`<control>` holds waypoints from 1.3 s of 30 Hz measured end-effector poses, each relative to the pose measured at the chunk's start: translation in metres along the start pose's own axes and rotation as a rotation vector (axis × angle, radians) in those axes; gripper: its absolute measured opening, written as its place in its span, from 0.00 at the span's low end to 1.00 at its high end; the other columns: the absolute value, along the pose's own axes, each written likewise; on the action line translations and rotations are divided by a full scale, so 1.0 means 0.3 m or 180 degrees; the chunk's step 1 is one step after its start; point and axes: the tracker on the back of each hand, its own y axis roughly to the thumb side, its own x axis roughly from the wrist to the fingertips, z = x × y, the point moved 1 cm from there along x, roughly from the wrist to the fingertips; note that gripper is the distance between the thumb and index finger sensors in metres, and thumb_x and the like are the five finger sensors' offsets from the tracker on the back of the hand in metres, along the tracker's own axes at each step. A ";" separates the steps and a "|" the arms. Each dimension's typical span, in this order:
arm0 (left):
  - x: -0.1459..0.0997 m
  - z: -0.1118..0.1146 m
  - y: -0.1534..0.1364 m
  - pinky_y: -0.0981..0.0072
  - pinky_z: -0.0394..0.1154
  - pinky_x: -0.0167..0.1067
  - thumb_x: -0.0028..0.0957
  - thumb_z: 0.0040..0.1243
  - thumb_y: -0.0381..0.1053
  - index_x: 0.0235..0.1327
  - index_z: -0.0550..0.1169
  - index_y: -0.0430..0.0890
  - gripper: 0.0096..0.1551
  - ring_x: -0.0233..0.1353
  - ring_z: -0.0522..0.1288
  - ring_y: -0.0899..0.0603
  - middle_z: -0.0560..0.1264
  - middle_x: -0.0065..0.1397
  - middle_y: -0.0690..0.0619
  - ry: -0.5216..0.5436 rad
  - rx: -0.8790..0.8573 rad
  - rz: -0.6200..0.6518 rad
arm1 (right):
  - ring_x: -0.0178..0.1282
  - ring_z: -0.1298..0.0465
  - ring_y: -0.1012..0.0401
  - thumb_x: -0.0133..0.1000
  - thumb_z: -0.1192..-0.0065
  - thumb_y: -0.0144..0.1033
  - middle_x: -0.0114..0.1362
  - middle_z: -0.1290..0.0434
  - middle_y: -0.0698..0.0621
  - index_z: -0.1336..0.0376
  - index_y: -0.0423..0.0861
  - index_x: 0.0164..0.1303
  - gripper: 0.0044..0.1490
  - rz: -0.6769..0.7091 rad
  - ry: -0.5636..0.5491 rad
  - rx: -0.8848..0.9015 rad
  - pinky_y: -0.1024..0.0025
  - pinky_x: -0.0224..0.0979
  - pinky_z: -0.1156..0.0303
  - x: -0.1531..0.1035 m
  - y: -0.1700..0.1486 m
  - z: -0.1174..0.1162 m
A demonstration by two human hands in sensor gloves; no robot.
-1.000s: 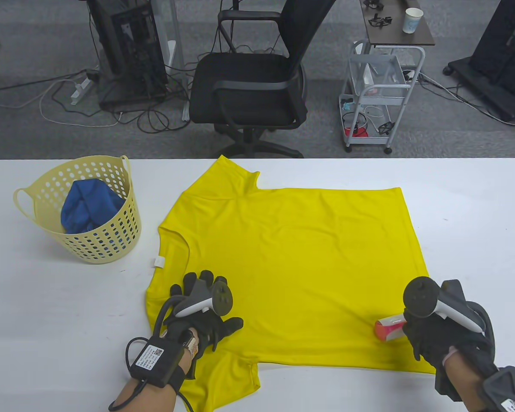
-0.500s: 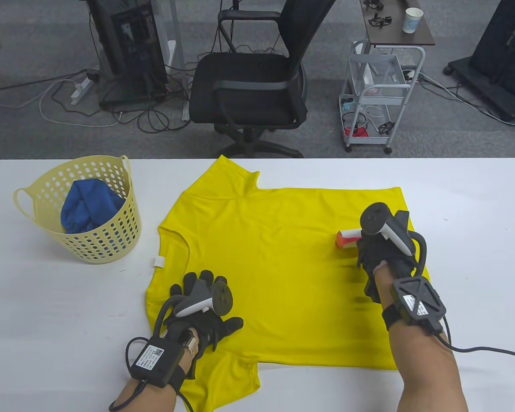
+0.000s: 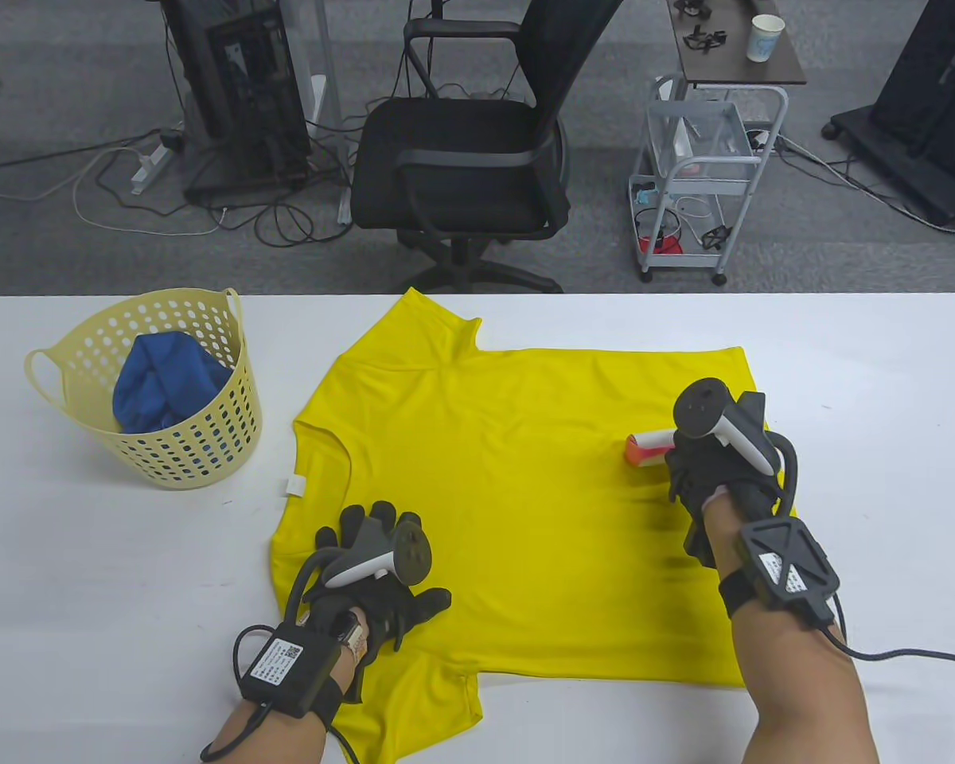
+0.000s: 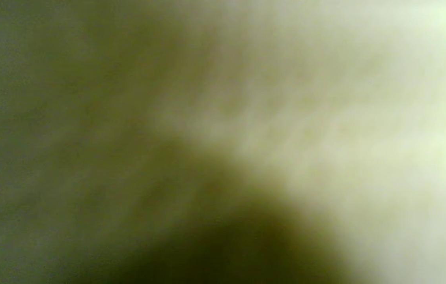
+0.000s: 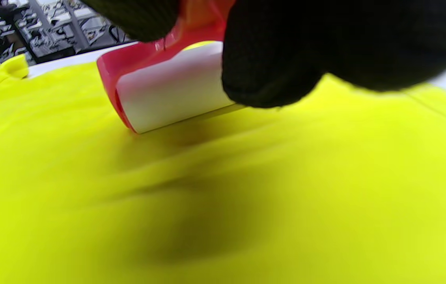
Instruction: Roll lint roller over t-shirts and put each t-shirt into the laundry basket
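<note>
- left hand [image 3: 382,577] flat on yellow t-shirt [image 3: 525,493], fingers spread, near desk [image 3: 87,605] front edge
- right hand [image 3: 712,469] gripping lint roller [image 3: 649,448], roll touching shirt (right side)
- laundry basket [image 3: 167,454] far left, blue t-shirt [image 3: 163,390] inside

Yellow cloth t-shirt [image 3: 525,493]: smooth, matt knit
Red plastic lint roller [image 5: 167,85]: glossy frame, white paper roll
Pale yellow perforated basket [image 3: 199,446]: matt plastic

Bright yellow shirt [image 3: 525,493] on white table [image 3: 883,382]. Red-and-white roller [image 3: 646,448]. Pale yellow, hole-dotted basket [image 3: 199,458] with blue cloth [image 3: 163,382]. Black gloves.
</note>
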 end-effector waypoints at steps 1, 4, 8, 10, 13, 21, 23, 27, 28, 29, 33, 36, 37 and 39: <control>0.000 0.000 0.000 0.15 0.26 0.56 0.37 0.29 0.81 0.58 0.17 0.50 0.63 0.69 0.15 0.21 0.13 0.70 0.38 0.0000 0.0000 0.0001 | 0.38 0.20 0.54 0.58 0.47 0.42 0.63 0.37 0.33 0.48 0.41 0.73 0.35 0.0057 0.0080 -0.0013 0.68 0.34 0.17 -0.030 -0.018 -0.005; 0.001 -0.001 0.000 0.15 0.26 0.56 0.37 0.29 0.81 0.58 0.17 0.50 0.63 0.69 0.15 0.21 0.13 0.70 0.38 -0.0002 0.0003 -0.0001 | 0.39 0.18 0.53 0.58 0.46 0.43 0.62 0.36 0.33 0.47 0.41 0.73 0.35 0.0135 0.0227 -0.0015 0.67 0.36 0.15 -0.117 -0.074 -0.019; 0.002 -0.001 0.000 0.15 0.26 0.56 0.37 0.28 0.81 0.58 0.16 0.50 0.62 0.69 0.15 0.21 0.13 0.70 0.38 -0.0005 0.0002 -0.0001 | 0.37 0.16 0.52 0.57 0.43 0.43 0.60 0.33 0.34 0.46 0.40 0.72 0.36 0.0176 0.0492 0.0102 0.65 0.35 0.15 -0.228 -0.158 -0.042; 0.003 -0.002 0.000 0.15 0.26 0.56 0.37 0.28 0.81 0.58 0.16 0.50 0.62 0.69 0.15 0.21 0.13 0.70 0.38 -0.0006 0.0005 -0.0005 | 0.34 0.16 0.53 0.56 0.41 0.43 0.58 0.31 0.34 0.43 0.39 0.71 0.36 0.0193 0.0523 0.0109 0.66 0.32 0.15 -0.274 -0.187 -0.043; 0.003 -0.002 0.000 0.15 0.26 0.56 0.37 0.28 0.81 0.58 0.16 0.50 0.62 0.69 0.15 0.21 0.13 0.70 0.38 -0.0005 0.0006 -0.0008 | 0.29 0.15 0.54 0.54 0.39 0.44 0.54 0.27 0.34 0.39 0.39 0.69 0.35 0.0186 0.0539 0.0095 0.67 0.27 0.14 -0.322 -0.215 -0.042; 0.003 -0.002 -0.001 0.15 0.26 0.56 0.36 0.28 0.81 0.58 0.16 0.50 0.62 0.69 0.15 0.21 0.13 0.70 0.38 -0.0004 0.0010 -0.0018 | 0.30 0.15 0.54 0.55 0.39 0.45 0.54 0.27 0.35 0.39 0.40 0.69 0.35 0.0331 0.0396 0.0222 0.67 0.28 0.15 -0.314 -0.232 -0.039; 0.003 -0.002 -0.001 0.15 0.26 0.56 0.37 0.28 0.81 0.58 0.16 0.50 0.62 0.69 0.15 0.21 0.13 0.70 0.38 -0.0004 0.0010 -0.0018 | 0.31 0.15 0.55 0.55 0.40 0.46 0.56 0.28 0.37 0.40 0.42 0.70 0.35 0.0389 0.0301 0.0300 0.68 0.30 0.15 -0.298 -0.242 -0.037; 0.003 -0.002 -0.001 0.15 0.26 0.56 0.37 0.28 0.81 0.58 0.16 0.50 0.62 0.69 0.15 0.21 0.13 0.70 0.38 -0.0004 0.0010 -0.0018 | 0.38 0.18 0.54 0.59 0.46 0.46 0.60 0.33 0.37 0.47 0.42 0.73 0.36 0.0239 -0.0107 0.0893 0.67 0.37 0.17 -0.254 -0.335 -0.018; 0.003 -0.002 -0.001 0.15 0.26 0.56 0.37 0.28 0.81 0.58 0.16 0.50 0.62 0.69 0.14 0.21 0.13 0.70 0.38 -0.0004 0.0010 -0.0018 | 0.39 0.18 0.53 0.58 0.46 0.46 0.60 0.33 0.37 0.47 0.42 0.73 0.36 0.0118 -0.0504 0.0990 0.66 0.38 0.17 -0.253 -0.368 -0.008; 0.003 -0.002 -0.001 0.15 0.26 0.56 0.37 0.28 0.81 0.58 0.16 0.50 0.62 0.69 0.14 0.21 0.13 0.70 0.38 -0.0004 0.0010 -0.0018 | 0.40 0.18 0.52 0.57 0.45 0.45 0.60 0.33 0.36 0.46 0.42 0.72 0.36 -0.0026 -0.1050 0.1042 0.63 0.39 0.17 -0.258 -0.410 0.004; 0.003 -0.002 -0.001 0.15 0.26 0.56 0.37 0.28 0.81 0.58 0.16 0.50 0.62 0.69 0.14 0.21 0.12 0.70 0.38 -0.0004 0.0010 -0.0018 | 0.49 0.20 0.46 0.54 0.43 0.42 0.63 0.35 0.37 0.45 0.44 0.71 0.35 -0.0444 -0.1866 0.0778 0.53 0.50 0.18 -0.275 -0.544 0.031; 0.003 -0.002 -0.001 0.15 0.25 0.56 0.37 0.28 0.81 0.58 0.16 0.50 0.62 0.69 0.14 0.21 0.12 0.70 0.38 -0.0004 0.0010 -0.0018 | 0.49 0.20 0.46 0.54 0.42 0.41 0.63 0.35 0.38 0.45 0.44 0.71 0.35 -0.0696 -0.1876 0.0760 0.52 0.51 0.19 -0.273 -0.630 0.010; 0.003 -0.002 -0.001 0.15 0.26 0.56 0.37 0.28 0.81 0.58 0.16 0.50 0.62 0.69 0.14 0.21 0.12 0.70 0.38 -0.0004 0.0010 -0.0018 | 0.49 0.20 0.46 0.54 0.42 0.41 0.62 0.34 0.38 0.45 0.44 0.71 0.35 -0.0781 -0.1816 0.0802 0.52 0.51 0.19 -0.270 -0.650 0.001; 0.003 -0.002 -0.001 0.15 0.25 0.56 0.37 0.28 0.81 0.58 0.16 0.50 0.62 0.69 0.14 0.21 0.12 0.70 0.38 -0.0004 0.0010 -0.0018 | 0.50 0.20 0.45 0.54 0.42 0.41 0.63 0.35 0.37 0.45 0.43 0.71 0.35 -0.0891 -0.1607 0.0844 0.51 0.52 0.20 -0.259 -0.672 -0.021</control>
